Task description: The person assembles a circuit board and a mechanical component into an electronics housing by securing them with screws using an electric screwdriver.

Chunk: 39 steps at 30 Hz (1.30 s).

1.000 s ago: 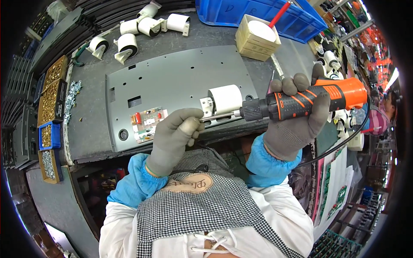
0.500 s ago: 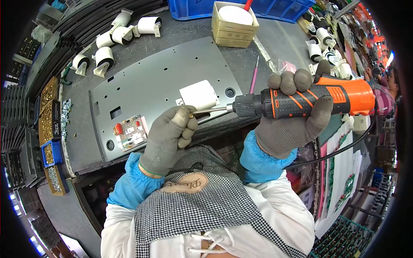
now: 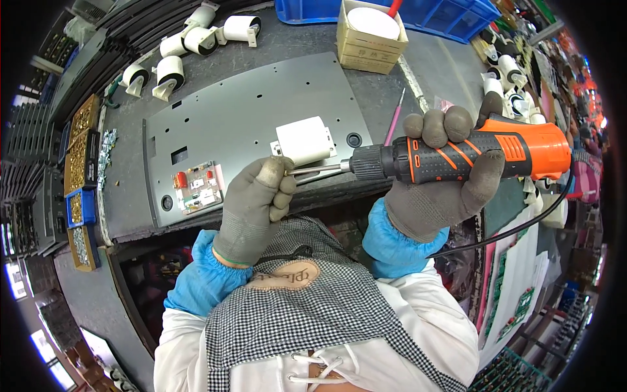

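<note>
My right hand (image 3: pixel 428 202), in a grey glove, is wrapped round an orange and black electric screwdriver (image 3: pixel 457 157) held level, its bit pointing left. My gloved left hand (image 3: pixel 251 206) is closed in a pinch at the bit's tip, on a small brass-coloured screw (image 3: pixel 286 172) mostly covered by the fingertips. Beyond the hands lies a dark grey flat panel (image 3: pixel 225 121) with holes. On it rest a white cylinder with end tabs (image 3: pixel 304 140), just past the bit, and a small circuit board (image 3: pixel 197 189) with red and white parts.
Several white cylinders (image 3: pixel 199 40) stand at the far left. Trays of brass screws (image 3: pixel 78 163) line the left edge. A carton (image 3: pixel 371 42) and a blue crate (image 3: pixel 450 14) sit at the back, a pink pen (image 3: pixel 394 117) nearer. A black cable (image 3: pixel 516 230) hangs from the screwdriver.
The view has shifted a little, so the bench things sit slightly further right in it. Both hands keep their grips, with the screw still at the bit's tip.
</note>
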Tool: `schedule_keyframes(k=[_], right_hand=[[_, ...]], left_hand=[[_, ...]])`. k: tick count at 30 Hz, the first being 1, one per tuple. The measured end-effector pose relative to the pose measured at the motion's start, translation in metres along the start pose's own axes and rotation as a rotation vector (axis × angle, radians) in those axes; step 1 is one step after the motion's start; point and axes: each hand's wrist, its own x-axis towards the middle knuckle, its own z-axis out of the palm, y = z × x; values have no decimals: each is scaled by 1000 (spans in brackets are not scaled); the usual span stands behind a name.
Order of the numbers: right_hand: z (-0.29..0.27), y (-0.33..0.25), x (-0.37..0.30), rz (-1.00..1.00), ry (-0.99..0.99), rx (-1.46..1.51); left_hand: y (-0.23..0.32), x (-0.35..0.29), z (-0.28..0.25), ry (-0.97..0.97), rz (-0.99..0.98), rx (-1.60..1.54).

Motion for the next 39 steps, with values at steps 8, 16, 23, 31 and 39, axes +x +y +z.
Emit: schedule_keyframes(k=[8, 16, 23, 31, 39], right_hand=[[-2, -8, 3, -8, -6, -4], [-1, -16, -3, -49, 115, -133], [-8, -15, 40, -97, -8, -431], [-2, 16, 42, -82, -78, -629], [-4, 17, 45, -105, -64, -551]], left_hand=[[-7, -1, 20, 105, -53, -16], [-10, -5, 22, 34, -62, 26], [22, 4, -14, 149, 346, 665], [32, 47, -16, -108, 319, 1164], [31, 46, -19, -175, 244, 1006]])
